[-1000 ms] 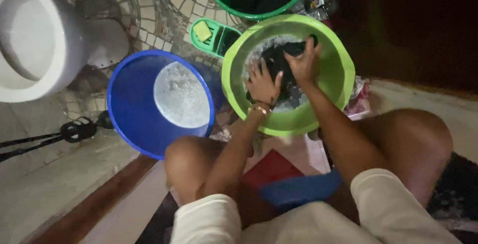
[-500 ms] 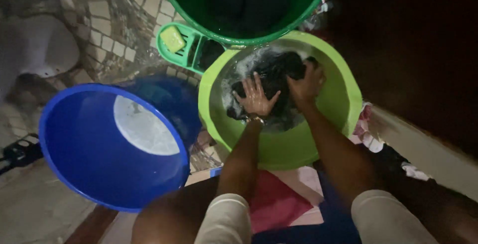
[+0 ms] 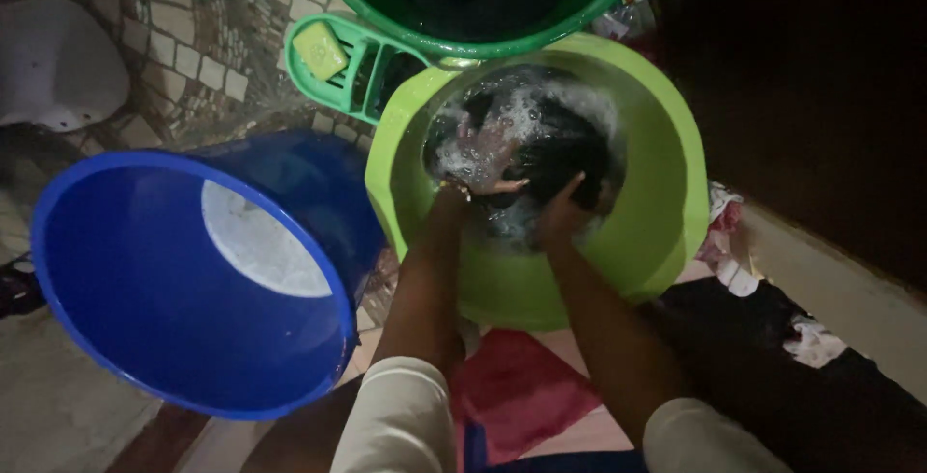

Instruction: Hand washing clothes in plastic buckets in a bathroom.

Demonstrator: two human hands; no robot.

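Lime-green basin point(image 3: 666, 241), dark garment point(image 3: 565, 150) in white suds, blue bucket point(image 3: 145, 338), yellow soap point(image 3: 320, 49).

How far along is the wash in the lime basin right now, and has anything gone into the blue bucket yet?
Done: the lime basin holds sudsy water with the dark garment soaked. In hand: the left hand, covered in foam, and the right hand both press on the garment. Left: the blue bucket shows only water, no cloth, so nothing looks moved there. The dark green tub is too dim to read.

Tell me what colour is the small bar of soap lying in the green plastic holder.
Yellow-green bar of soap, seen best in the head view.
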